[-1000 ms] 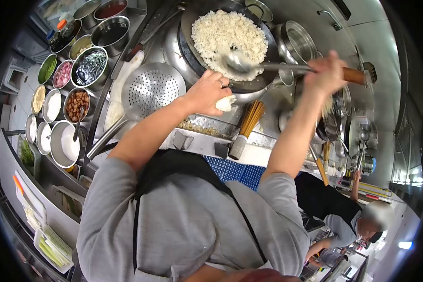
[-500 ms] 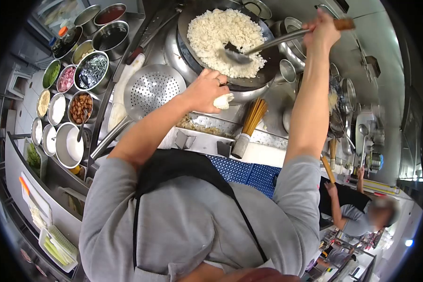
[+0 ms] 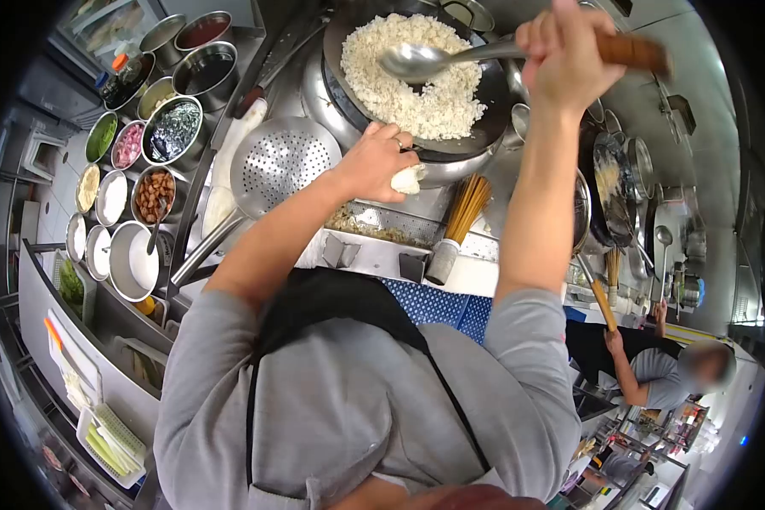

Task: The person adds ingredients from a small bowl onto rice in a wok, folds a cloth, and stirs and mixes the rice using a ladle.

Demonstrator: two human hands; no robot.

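The ladle (image 3: 463,57) is gripped by the right hand's (image 3: 569,64) fingers, its long axis set crosswise, its bowl held leftward over the rice (image 3: 395,104) in the wok (image 3: 498,127). At the wok's near edge, a white wad (image 3: 407,179) is clasped by the left hand (image 3: 374,164).

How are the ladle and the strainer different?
The strainer is full of holes; the ladle shows none. The strainer is wide; the ladle's scoop is much smaller. The right hand grips the ladle, but no hand grips the strainer. Both have shiny metal scooping ends and long handles.
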